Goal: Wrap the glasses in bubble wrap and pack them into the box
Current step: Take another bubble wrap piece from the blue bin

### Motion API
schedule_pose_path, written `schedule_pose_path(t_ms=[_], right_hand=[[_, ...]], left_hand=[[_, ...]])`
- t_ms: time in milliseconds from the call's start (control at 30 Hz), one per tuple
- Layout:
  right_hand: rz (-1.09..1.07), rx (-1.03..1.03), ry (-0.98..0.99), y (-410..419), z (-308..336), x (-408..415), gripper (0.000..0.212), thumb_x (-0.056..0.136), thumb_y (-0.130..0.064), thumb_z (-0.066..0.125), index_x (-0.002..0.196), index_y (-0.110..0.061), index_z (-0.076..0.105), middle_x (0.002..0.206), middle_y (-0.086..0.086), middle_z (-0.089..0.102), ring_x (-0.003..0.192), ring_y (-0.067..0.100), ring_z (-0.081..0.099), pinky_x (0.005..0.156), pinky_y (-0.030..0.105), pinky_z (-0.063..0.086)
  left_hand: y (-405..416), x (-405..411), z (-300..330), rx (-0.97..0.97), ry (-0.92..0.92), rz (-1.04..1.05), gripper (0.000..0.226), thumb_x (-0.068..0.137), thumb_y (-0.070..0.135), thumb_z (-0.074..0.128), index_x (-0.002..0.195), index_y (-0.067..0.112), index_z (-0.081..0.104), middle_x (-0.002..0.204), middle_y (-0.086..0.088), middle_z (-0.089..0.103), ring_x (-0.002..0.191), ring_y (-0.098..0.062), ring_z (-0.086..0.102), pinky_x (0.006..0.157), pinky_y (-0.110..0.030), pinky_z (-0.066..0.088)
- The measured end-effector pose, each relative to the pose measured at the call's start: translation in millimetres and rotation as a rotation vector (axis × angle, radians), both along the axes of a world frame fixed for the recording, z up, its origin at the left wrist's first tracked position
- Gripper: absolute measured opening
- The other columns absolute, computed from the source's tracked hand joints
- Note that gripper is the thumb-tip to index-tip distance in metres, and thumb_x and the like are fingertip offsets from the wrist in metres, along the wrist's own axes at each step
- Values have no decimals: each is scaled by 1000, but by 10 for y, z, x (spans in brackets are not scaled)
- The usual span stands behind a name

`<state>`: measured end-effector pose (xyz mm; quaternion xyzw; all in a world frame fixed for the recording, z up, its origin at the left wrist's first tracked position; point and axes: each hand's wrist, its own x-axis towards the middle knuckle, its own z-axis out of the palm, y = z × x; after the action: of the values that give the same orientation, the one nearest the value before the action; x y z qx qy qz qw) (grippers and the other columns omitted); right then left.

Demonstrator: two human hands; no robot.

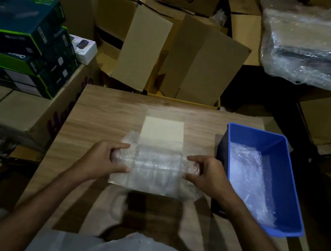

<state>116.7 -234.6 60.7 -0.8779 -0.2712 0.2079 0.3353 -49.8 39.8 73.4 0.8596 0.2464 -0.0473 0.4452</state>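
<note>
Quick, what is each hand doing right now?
Left hand: grips the left end of the bubble wrap roll.
Right hand: grips the right end of the same roll.

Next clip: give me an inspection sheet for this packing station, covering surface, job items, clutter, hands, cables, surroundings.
Surface: wooden table, dimly lit.
Job's things: bubble wrap roll lies across a sheet of wrap at table centre; the glass inside cannot be made out. Blue box at the right holds a bubble-wrapped bundle.
Clutter: nothing seen on the table beyond these.
Hands: left hand grips the roll's left end; right hand grips its right end.
Cables: nothing seen.
Surroundings: cardboard cartons behind, stacked retail boxes left, plastic-wrapped pile upper right.
</note>
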Motion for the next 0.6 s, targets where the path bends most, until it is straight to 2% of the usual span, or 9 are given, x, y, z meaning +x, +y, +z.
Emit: schedule_pose_path(t_ms=[67,100,167,233,300,367,433,500,600], right_hand=[[22,-37,-38,-17,45,37,25,76,-30,88,98,-22,79,83,-7,73,70,3,62,70,24,51],[45,-27,-31,-43,83,74,12,78,-29,87,81,-25,76,70,-9,68,62,3,59,65,26,47],[72,-15,53,-113,206,145,21,82,-27,84,70,-27,67,72,-10,61,70,2,59,69,28,47],[60,55,245,-196,375,178,16,85,-28,82,81,-25,66,92,-11,58,90,3,58,81,25,48],[45,222,489,-246,406,218,16,88,-30,77,89,-16,70,94,0,69,90,13,66,81,31,53],[-39,359,564,-217,326,203,27,92,-28,72,97,-2,69,93,12,73,86,27,68,79,39,53],[-170,455,635,-160,227,156,30,93,-24,71,107,2,67,100,17,75,91,34,71,85,47,56],[-250,503,735,-130,167,100,34,90,-23,75,118,-5,69,111,16,76,101,33,73,92,46,58],[-207,461,931,-157,134,56,42,83,-9,79,123,-7,66,115,15,75,105,31,73,89,43,60]], left_hand=[[-25,21,11,119,-51,-8,25,74,30,89,97,26,79,102,11,74,86,0,67,75,-28,58],[-17,11,18,151,-81,-18,12,77,34,86,83,26,78,92,6,72,80,-2,65,69,-30,56],[28,-14,46,86,-106,-48,17,83,37,81,79,23,72,99,1,65,93,-8,64,74,-31,56],[19,-36,139,-178,-134,-35,22,90,32,73,94,11,72,103,-12,71,97,-27,70,82,-48,60],[-14,-34,173,-360,-125,28,33,93,28,66,109,-1,68,102,-21,73,97,-38,71,87,-54,57],[-79,-30,140,-464,-115,95,39,93,29,64,119,-1,63,108,-26,71,102,-46,67,91,-59,54],[-133,-24,89,-548,-106,167,40,93,32,66,124,7,63,114,-22,71,108,-46,67,96,-64,52],[-152,-29,47,-624,-94,212,40,90,29,70,125,12,63,117,-15,73,111,-38,69,101,-62,50],[-119,-68,-3,-683,-97,254,46,84,22,79,125,10,64,119,-14,73,113,-34,69,104,-59,49]])
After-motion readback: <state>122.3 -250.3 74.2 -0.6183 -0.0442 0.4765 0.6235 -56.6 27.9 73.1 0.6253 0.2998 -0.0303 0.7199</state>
